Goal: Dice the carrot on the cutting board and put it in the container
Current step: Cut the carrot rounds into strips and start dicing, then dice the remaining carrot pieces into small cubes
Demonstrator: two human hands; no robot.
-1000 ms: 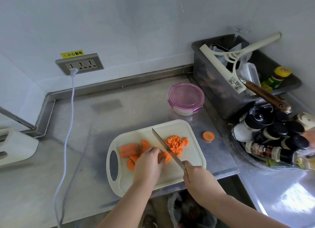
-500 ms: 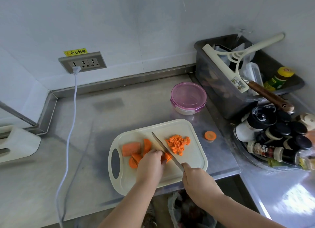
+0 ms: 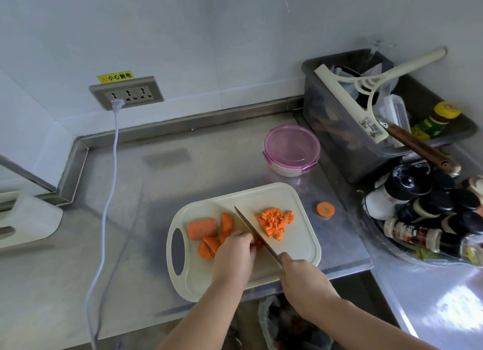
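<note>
A cream cutting board lies on the steel counter. On its left are a thick carrot chunk and several carrot slices. A pile of diced carrot sits on its right. My left hand presses curled fingers on a carrot piece that is mostly hidden under them. My right hand grips the handle of a knife, whose blade lies just right of my left fingers. The round container, with a pink lid on it, stands behind the board.
One carrot end lies on the counter right of the board. A grey bin with a squeegee and bottles stands at the back right, and spice jars crowd the right. A white cable hangs from the wall socket on the left.
The knife blade has shifted slightly left along the carrot piece with my left fingers retreating. The diced pile and other pieces have not moved.
</note>
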